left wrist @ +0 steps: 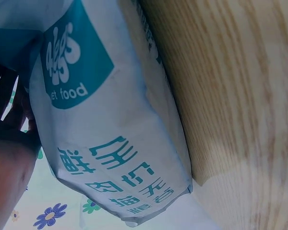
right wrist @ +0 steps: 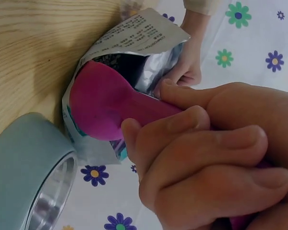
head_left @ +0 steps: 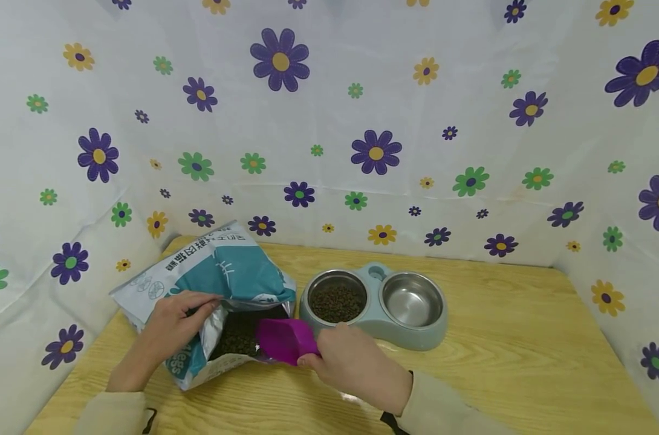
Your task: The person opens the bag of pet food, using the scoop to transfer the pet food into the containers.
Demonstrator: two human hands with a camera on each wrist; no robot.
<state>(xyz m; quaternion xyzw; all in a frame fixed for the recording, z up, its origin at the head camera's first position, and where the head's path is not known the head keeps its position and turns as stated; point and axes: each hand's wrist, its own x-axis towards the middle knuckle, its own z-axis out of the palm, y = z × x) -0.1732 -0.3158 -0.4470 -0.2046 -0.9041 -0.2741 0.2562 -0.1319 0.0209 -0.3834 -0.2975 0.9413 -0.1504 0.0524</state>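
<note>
A teal and silver pet food bag [head_left: 248, 266] lies open toward me at the left, with brown kibble [head_left: 236, 339] inside. My left hand [head_left: 173, 323] pinches the upper left edge of its mouth; in the left wrist view the bag's printed side [left wrist: 110, 129] fills the middle. My right hand [head_left: 357, 362] grips the handle of a magenta scoop [head_left: 287, 341], whose head is at the bag's mouth. The right wrist view shows the underside of the scoop [right wrist: 98, 103] and my curled fingers [right wrist: 197, 167] round the handle; what the scoop holds is hidden.
Just right of the bag stands a pale blue double bowl stand [head_left: 373, 323]. Kibble [head_left: 337, 303] covers the bottom of its left steel bowl, while the right steel bowl [head_left: 412, 302] shows bare metal. A flower-printed cloth [head_left: 329, 109] encloses the wooden table [head_left: 514, 362] behind and at the sides.
</note>
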